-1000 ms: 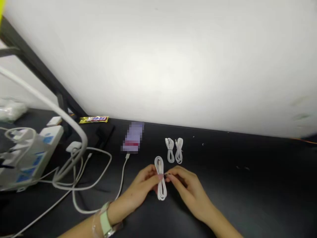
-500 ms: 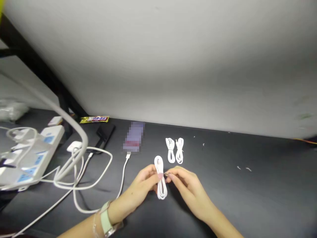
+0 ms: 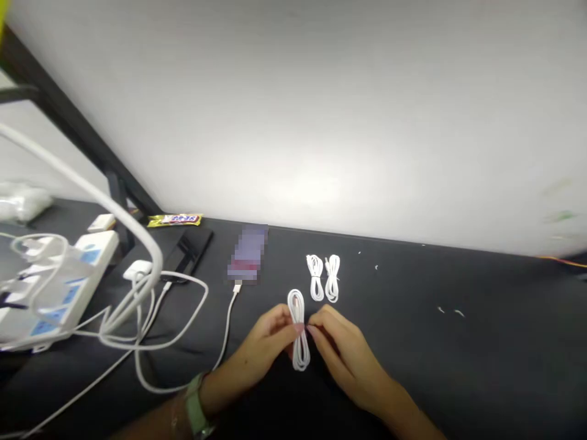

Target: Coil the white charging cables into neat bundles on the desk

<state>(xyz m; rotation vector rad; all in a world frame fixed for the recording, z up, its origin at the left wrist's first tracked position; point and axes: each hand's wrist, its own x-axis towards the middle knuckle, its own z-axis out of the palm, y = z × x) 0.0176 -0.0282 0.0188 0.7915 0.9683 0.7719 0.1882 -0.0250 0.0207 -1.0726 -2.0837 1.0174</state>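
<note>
A coiled white cable (image 3: pixel 301 351) stands out in front of me, pinched at its middle by my left hand (image 3: pixel 266 342), thumb across the front. Close against the coil's right side is my right hand (image 3: pixel 343 351), its thumb and forefinger pressed together at the coil's waist; whatever they pinch is too small to make out. Behind the hands two more coiled white cables lie side by side on the dark table, one on the left (image 3: pixel 316 278) and one on the right (image 3: pixel 332 278).
A blurred-out phone (image 3: pixel 250 250) with a white cable lies left of the coils. Further left are a black device (image 3: pixel 195 247), a yellow wrapper (image 3: pixel 175 220), a white power strip (image 3: pixel 77 287) and looping cables. Small white scraps lie on the table (image 3: pixel 413 342) at right.
My right fingertips have shifted slightly at the coil's side, and the dark bit seen between them earlier is now barely visible. The wall looks brighter.
</note>
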